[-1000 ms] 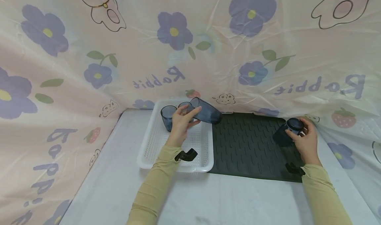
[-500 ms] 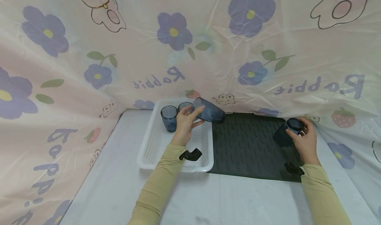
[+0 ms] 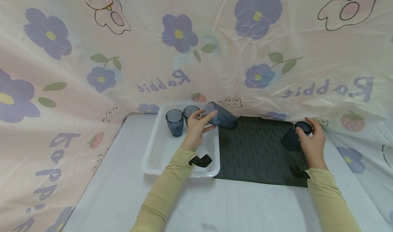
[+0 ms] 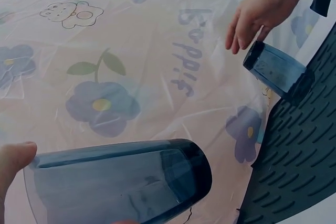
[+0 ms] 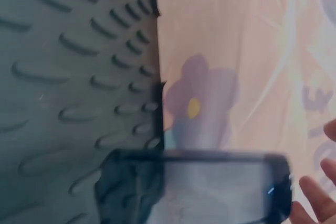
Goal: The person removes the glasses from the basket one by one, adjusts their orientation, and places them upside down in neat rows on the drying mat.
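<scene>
My left hand (image 3: 195,128) holds a blue-tinted drinking glass (image 3: 224,117) tilted, its mouth up-left and its thick base down-right, above the right side of a white perforated basket (image 3: 182,174). Two similar glasses stand mouth up in that basket: one at the left (image 3: 175,123) and another behind (image 3: 189,111), partly hidden by the left hand. On the far right corner of a dark ridged mat (image 3: 255,153), a glass (image 4: 278,72) stands upside down. My right hand (image 3: 314,145) is beside its raised base, fingers spread and apart from it in the right wrist view.
Basket and mat lie side by side on a white tabletop (image 3: 116,184). A patterned plastic sheet (image 3: 215,64) rises right behind them and at both sides. A black strap mount (image 3: 201,160) sits on the left wrist.
The left hand has carried its glass a little to the right, uncovering more of the basket glasses. The right hand's fingers have spread off the upside-down glass, which stays in place.
</scene>
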{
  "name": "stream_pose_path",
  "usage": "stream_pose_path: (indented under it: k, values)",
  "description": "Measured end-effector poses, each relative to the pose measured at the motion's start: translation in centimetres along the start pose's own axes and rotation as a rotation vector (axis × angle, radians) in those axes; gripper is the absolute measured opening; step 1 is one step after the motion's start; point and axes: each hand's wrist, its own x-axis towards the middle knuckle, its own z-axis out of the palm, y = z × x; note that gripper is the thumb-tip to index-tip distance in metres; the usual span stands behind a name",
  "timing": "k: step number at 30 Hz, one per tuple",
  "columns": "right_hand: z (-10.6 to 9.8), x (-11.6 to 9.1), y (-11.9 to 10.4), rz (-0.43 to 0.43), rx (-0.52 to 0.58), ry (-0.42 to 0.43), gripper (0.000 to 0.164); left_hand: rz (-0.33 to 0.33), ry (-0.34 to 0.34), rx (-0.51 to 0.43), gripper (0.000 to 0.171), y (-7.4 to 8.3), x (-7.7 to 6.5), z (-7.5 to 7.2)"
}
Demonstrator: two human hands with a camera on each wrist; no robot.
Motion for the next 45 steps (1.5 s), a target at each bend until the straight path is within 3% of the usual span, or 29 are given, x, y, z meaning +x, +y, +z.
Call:
stream_pose_path:
  k: [12, 18, 23, 29, 45]
  values:
    - [1.3, -0.7, -3.5, -0.103, 0.106, -0.064, 0.043, -0.028, 0.016, 0.027, 0.070, -0.3, -0.2, 0.3]
    - [1.9, -1.4, -5.5, -0.091, 0.207, -0.133, 0.043, -0.028, 0.015, 0.027, 0.069, -0.1, -0.3, 0.6]
    - [3.1, -1.7, -5.5, -0.090, 0.227, -0.175, 0.043, -0.030, 0.011, 0.034, 0.071, -0.1, -0.3, 0.7]
    - [4.0, -2.8, -7.2, -0.080, 0.245, -0.234, 0.042, -0.034, 0.015, 0.021, 0.069, -0.1, -0.5, 0.9]
    - [7.3, -3.9, -4.9, -0.032, 0.344, -0.312, 0.042, -0.068, 0.006, -0.014, 0.067, -1.0, -0.1, 2.1]
